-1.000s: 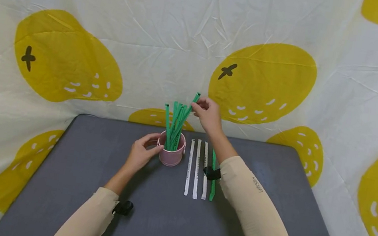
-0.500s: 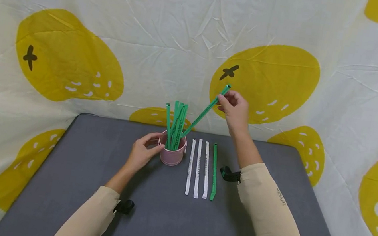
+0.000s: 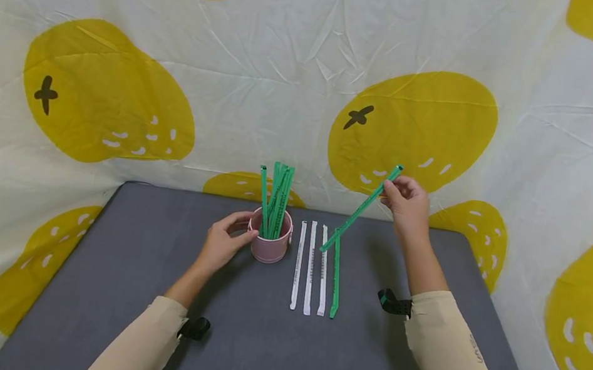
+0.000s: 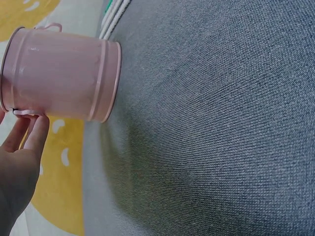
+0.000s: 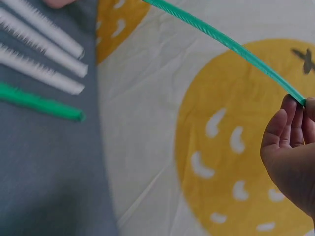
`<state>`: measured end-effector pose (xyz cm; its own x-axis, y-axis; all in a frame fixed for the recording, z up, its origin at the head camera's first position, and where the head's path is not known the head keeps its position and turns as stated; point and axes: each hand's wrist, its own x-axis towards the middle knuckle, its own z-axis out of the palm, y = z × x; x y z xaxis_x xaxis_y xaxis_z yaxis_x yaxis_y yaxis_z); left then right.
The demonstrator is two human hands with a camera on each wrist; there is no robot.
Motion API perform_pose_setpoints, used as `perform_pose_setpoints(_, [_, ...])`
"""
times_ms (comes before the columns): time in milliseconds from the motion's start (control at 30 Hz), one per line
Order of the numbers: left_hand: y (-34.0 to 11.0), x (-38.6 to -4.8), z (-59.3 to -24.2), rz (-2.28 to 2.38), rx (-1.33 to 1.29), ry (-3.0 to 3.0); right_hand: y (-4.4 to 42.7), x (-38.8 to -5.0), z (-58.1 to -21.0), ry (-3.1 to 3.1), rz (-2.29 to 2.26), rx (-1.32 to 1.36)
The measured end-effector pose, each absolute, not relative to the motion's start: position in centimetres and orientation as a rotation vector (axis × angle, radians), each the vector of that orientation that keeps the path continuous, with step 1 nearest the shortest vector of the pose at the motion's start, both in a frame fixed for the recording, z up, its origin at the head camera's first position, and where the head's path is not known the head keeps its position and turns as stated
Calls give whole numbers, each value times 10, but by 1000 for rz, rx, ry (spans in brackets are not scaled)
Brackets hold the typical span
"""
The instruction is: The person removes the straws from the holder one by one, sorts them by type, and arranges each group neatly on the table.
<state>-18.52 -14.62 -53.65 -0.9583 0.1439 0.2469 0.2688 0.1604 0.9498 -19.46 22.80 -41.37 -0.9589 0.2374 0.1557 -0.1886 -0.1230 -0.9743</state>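
Note:
My right hand (image 3: 411,209) pinches a green wrapped straw (image 3: 359,213) near its upper end. The straw slants down to the left, its lower tip over the far ends of the laid-out straws. At the left, my left hand (image 3: 221,243) holds the rim of a small pink pail (image 3: 268,252), thumb in front; in the left wrist view its fingers touch the side handle mount. Several green wrapped straws (image 3: 279,201) stand in the pail. Right of it lie three white wrapped straws (image 3: 309,275) and one green wrapped straw (image 3: 336,282), side by side.
A dark grey table (image 3: 106,285) lies under everything. Behind it hangs a white cloth (image 3: 285,101) with large yellow fruit prints. The pail stands close to the table's far edge.
My right hand has drawn one green wrapped straw out of the pail and carried it right, then lower, over the laid-out straws. My left hand stays at the pail.

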Motion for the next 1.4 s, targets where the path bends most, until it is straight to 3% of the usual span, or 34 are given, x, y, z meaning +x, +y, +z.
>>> perform_pose_setpoints(333, [-146,-188,-544,-1910,-404,-2327,251,-178,-443,-2207,1971,-204])
perform_pose_setpoints(733, [-145,-191,-543,-1864,-446,-2307,266,-202,-515,-2511,1648,-205])
perform_pose_setpoints(1400, [-147,-188,-539,-1867,-413,-2331,251,-209,-553,-2720,1600,-208])
